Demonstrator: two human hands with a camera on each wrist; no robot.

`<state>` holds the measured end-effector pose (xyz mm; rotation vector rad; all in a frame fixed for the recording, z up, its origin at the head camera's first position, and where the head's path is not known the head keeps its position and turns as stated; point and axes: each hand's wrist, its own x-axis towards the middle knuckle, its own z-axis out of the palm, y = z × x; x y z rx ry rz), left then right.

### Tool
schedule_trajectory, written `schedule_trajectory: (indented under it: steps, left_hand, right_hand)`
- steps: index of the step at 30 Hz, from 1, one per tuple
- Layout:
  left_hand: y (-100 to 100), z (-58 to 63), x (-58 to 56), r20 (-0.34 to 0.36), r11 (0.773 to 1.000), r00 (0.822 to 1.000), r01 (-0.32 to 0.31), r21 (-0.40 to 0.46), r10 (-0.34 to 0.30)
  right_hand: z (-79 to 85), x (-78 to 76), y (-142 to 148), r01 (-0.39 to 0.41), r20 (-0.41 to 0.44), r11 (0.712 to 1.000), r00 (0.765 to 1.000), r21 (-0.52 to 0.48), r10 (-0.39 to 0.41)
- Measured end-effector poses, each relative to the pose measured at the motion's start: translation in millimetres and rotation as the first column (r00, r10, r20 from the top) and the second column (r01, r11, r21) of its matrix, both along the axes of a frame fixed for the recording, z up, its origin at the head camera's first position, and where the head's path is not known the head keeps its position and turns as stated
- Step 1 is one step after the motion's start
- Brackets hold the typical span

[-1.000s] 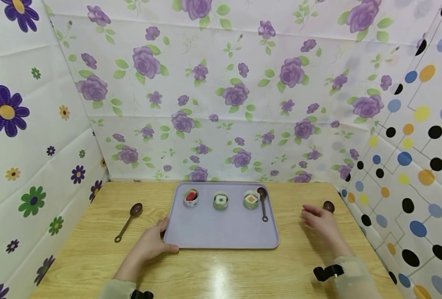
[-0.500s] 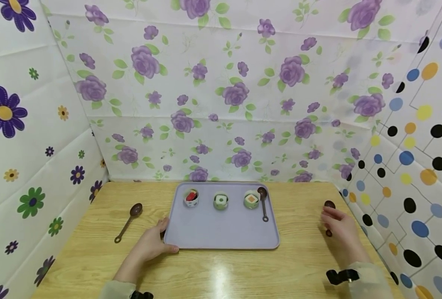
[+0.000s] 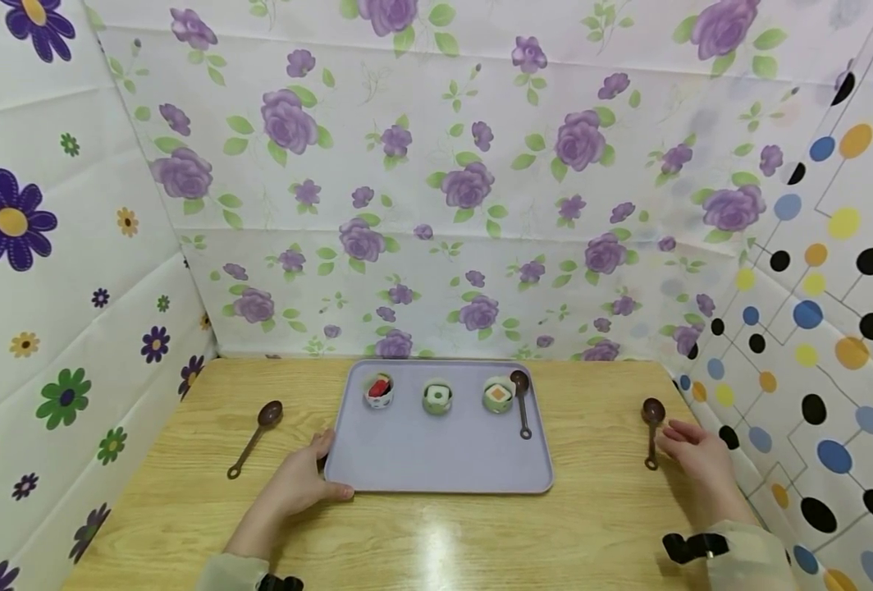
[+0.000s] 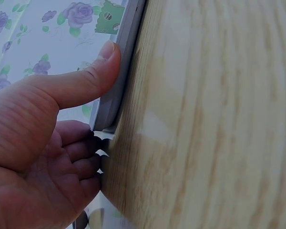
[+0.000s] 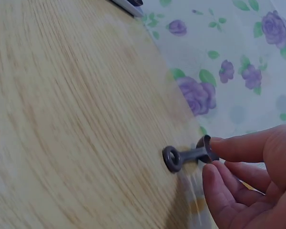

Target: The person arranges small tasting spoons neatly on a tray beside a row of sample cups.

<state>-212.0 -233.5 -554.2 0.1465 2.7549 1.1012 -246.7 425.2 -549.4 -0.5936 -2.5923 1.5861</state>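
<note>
My left hand [image 3: 299,476] holds the front left corner of a lavender tray [image 3: 436,468], thumb along the front edge and fingers at the left side. In the left wrist view the thumb presses the tray's side wall [image 4: 117,98]. My right hand [image 3: 701,461] hovers just right of a brown spoon [image 3: 652,435] lying bowl-away on the table, its fingertips close to the handle and holding nothing. In the right wrist view that spoon's ring end [image 5: 171,159] shows, with the bowl partly behind the fingers.
On the tray stand a dotted cup [image 3: 379,398] with red pieces, a green cup [image 3: 437,405] with a white piece, and another green cup [image 3: 497,404] with an orange-topped piece. Beside it lies a brown spoon [image 3: 523,410]. Another spoon [image 3: 250,439] lies left. Patterned cloth walls surround the table.
My right hand has moved rightward across the right spoon, uncovering its bowl and then its whole handle. The left hand and the tray have stayed in place.
</note>
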Motion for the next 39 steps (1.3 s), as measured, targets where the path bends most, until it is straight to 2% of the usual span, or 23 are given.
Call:
schedule_trajectory:
  steps: [6,13,25,33,39]
  left_hand:
    - [1,0.8,0.1,0.006,1.0,1.0,-0.004,0.003,0.004]
    - [1,1.5,0.4,0.005,1.0,1.0,-0.01,0.007,0.01]
    - [1,2.7,1.3,-0.003,1.0,1.0,-0.006,-0.003,0.006]
    - [2,3.7,1.7,-0.016,1.0,1.0,-0.01,-0.001,0.01]
    - [0,0.9,1.4,-0.025,1.0,1.0,-0.007,-0.004,0.007]
  right_hand:
    - [-4.1,1.2,10,-0.104,0.068,0.992,0.993,0.077,0.099]
    - [-3.3,-0.4,5,-0.17,0.036,0.985,0.985,0.014,0.169]
    - [-12.0,-11.0,1,-0.069,0.04,0.997,0.997,0.028,0.068]
    - [-11.7,-13.5,-3,-0.037,0.048,0.999,0.998,0.002,0.036]
    - [-7.9,-16.2,-3,-0.058,0.084,0.996,0.995,0.074,0.052]
